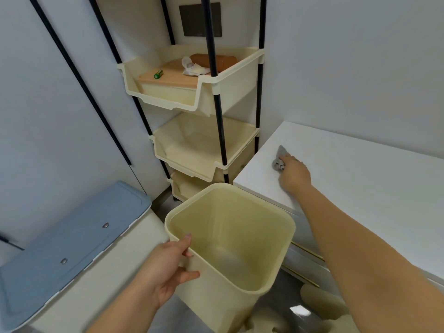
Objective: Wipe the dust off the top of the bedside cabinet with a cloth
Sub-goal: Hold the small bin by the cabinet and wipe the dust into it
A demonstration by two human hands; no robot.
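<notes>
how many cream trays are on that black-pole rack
3. The top tray holds a board and small items; the middle tray sits under it; the bottom tray is mostly hidden behind the bin, so a lower one could be out of sight.

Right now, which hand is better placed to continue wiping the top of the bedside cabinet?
The right hand. It already presses the grey cloth onto the white cabinet top, near its left edge. The left hand is busy: it grips the rim of the empty cream bin beside the cabinet.
</notes>
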